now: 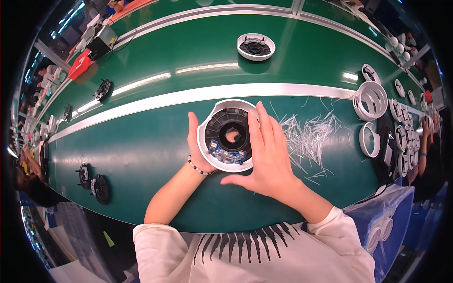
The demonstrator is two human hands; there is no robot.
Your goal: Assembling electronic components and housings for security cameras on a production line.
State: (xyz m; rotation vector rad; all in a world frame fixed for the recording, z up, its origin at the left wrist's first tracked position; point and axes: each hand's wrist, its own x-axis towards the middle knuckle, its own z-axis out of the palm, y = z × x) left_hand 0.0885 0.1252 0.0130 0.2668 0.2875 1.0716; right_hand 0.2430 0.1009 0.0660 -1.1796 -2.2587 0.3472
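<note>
Above the bench, a round white plastic housing (202, 141) is held with its open side facing me. Inside it sits a black ring-shaped part (217, 123) with a central hole, and a blue circuit board (225, 154) lies along its lower edge. My left hand (197, 151) grips the housing from the left and beneath; skin shows through the central hole. Against the right side rests my right hand (269, 151), its long fingers straight and close together over the rim. The right thumb is spread below the housing's lower edge.
A pile of thin white strips (311, 137) lies right of my hands. Black round parts (100, 188) lie at the left. Beyond a pale rail, a white housing with a black insert (255, 48) sits on the green surface. White rings (370, 100) stand at the right, near a blue bin (377, 221).
</note>
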